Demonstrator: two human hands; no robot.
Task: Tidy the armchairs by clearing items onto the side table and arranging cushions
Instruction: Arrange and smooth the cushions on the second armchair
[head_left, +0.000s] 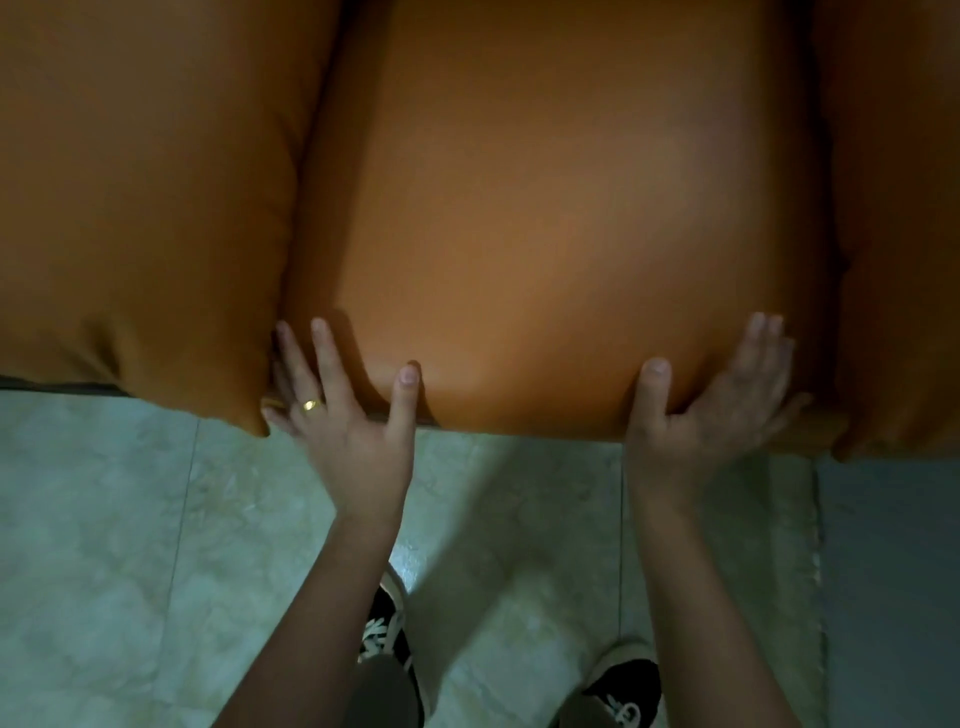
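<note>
A large orange leather seat cushion fills the middle of the view, seen from above. My left hand, with a gold ring, presses flat on the cushion's front left corner, fingers spread. My right hand lies flat against its front right corner, thumb on top. Neither hand wraps around anything. An orange arm cushion bulges on the left, and another orange arm cushion stands on the right.
Pale green marbled floor tiles lie below the armchair's front edge. My two black and white shoes stand on the floor close to the chair. A grey-blue floor patch shows at the right.
</note>
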